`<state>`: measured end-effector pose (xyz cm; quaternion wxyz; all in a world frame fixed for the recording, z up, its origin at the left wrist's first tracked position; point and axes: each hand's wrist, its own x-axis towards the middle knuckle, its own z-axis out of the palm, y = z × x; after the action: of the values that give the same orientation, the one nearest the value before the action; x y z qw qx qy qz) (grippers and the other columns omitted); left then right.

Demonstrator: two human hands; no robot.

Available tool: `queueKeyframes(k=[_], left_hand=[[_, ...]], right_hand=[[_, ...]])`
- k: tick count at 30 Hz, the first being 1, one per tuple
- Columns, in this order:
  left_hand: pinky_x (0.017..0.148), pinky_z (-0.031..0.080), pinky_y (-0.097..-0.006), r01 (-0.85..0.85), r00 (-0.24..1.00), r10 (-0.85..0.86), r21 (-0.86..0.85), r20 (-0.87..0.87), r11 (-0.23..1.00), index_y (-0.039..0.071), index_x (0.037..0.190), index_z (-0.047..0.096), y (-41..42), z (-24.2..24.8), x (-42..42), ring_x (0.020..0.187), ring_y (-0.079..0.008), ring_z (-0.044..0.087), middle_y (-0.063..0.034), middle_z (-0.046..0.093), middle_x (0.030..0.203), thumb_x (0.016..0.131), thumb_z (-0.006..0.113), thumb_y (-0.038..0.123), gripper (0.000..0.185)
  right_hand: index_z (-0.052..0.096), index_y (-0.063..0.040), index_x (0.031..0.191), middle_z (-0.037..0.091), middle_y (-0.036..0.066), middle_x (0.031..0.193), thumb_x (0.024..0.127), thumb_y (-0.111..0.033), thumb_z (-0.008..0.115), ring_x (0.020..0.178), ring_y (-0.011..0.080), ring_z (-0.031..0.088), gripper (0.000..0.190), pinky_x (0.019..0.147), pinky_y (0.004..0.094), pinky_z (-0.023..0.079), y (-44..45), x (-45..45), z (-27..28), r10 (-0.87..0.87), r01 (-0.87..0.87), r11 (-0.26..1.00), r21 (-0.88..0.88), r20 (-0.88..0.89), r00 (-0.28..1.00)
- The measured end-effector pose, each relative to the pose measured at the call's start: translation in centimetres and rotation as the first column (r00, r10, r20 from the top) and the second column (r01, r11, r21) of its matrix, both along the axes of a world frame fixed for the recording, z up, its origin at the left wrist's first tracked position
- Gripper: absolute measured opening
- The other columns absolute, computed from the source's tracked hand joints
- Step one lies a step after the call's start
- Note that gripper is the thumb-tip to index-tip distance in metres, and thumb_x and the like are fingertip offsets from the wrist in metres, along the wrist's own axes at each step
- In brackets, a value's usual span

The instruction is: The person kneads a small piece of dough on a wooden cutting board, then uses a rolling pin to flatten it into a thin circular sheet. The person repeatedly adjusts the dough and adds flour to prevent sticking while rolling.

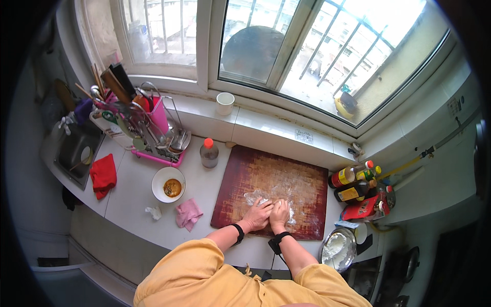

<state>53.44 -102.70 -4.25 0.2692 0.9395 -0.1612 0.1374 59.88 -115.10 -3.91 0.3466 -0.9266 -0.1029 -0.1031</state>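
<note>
My left hand (257, 217) and my right hand (279, 215) press together near the front of a dark red cutting board (238, 172) with a worn, woven-looking middle. Both sets of fingers curl over a pale lump that looks like dough (263, 201); most of it is hidden beneath them. White flour (291, 218) is scattered on the board around my hands. A black band circles each wrist. To the right of the board's front corner stands a metal bowl (339, 249) holding white flour.
Left of the board are a capped bottle (209, 154), a white bowl with brown sauce (168, 185), a pink cloth (189, 214), crumpled tissue (154, 212) and a red cloth (103, 176). A utensil rack (153, 122) stands by the sink (74, 159). Sauce bottles (351, 192) crowd the right. A paper cup (224, 103) sits on the ledge.
</note>
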Motion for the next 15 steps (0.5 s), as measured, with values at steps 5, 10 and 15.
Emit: queueKeyframes(k=[5,10,15], left_hand=[[0.12,0.026,-0.0534,-0.056,0.997,0.054,-0.026,-0.061,0.998,0.008,0.135,0.059,-0.1,0.4,0.4,0.139,-0.0239,0.046,-0.0077,0.058,0.142,0.088,0.058,0.027,0.051],[0.122,0.025,-0.0501,-0.087,0.991,0.085,-0.015,-0.104,0.996,0.006,0.141,0.054,-0.3,1.0,0.7,0.141,-0.0243,0.043,-0.01,0.054,0.148,0.087,0.058,0.028,0.059],[0.123,0.022,-0.049,-0.112,0.986,0.108,-0.029,-0.13,0.993,0.004,0.146,0.049,-0.2,1.2,0.6,0.144,-0.0247,0.039,-0.0117,0.049,0.152,0.088,0.061,0.034,0.066]], right_hand=[[0.061,-0.009,0.089,0.061,0.014,0.092,0.092,-0.02,0.05,0.09,0.0364,0.059,0.016,0.08,0.0493,0.046,-0.2,0.8,-0.1,0.054,-0.045,0.991,-0.123,0.072,0.996],[0.061,-0.01,0.089,0.062,0.013,0.092,0.09,-0.02,0.051,0.092,0.0353,0.059,0.015,0.082,0.0489,0.045,-0.4,2.6,0.1,0.133,-0.121,0.98,-0.157,0.066,0.989],[0.06,-0.01,0.089,0.062,0.013,0.092,0.09,-0.021,0.052,0.094,0.0358,0.058,0.014,0.084,0.0489,0.044,-0.8,3.7,-0.1,0.151,-0.14,0.969,-0.204,0.041,0.988]])
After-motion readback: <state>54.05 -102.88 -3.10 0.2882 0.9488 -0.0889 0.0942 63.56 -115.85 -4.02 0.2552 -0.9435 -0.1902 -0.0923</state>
